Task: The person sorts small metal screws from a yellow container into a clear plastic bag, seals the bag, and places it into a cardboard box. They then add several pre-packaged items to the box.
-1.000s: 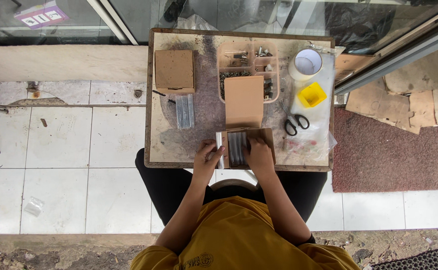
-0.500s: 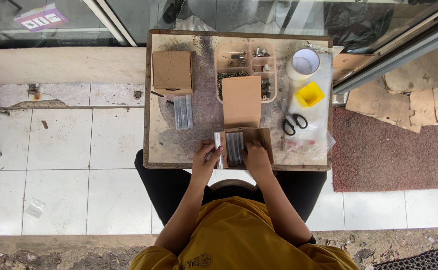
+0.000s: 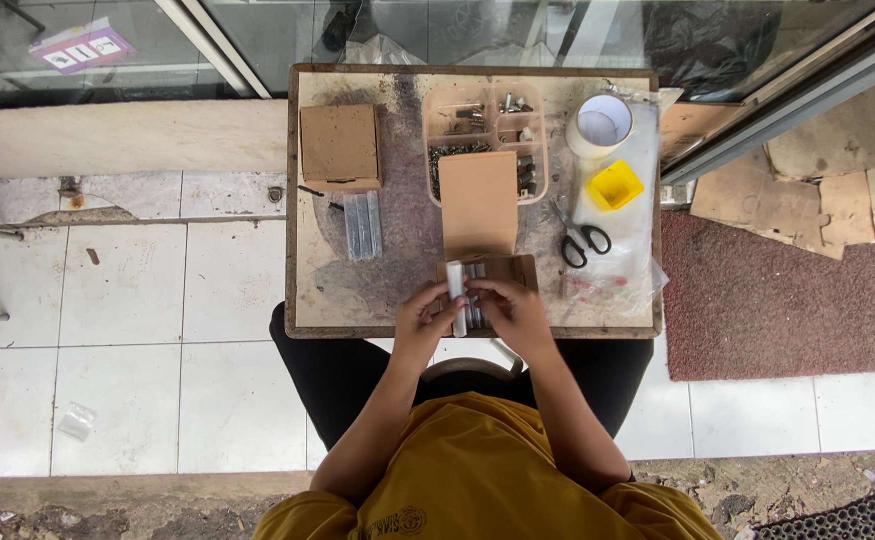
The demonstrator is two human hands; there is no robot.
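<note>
Since a second ago both hands have drawn closer over the small open cardboard box (image 3: 497,272) at the table's (image 3: 397,290) near edge. The left hand (image 3: 425,318) and right hand (image 3: 505,308) have their fingers closed on a pale narrow packet (image 3: 456,290), held upright over the box. The box's contents are mostly hidden. Behind it, a compartment tray (image 3: 457,125) holds small metal parts.
</note>
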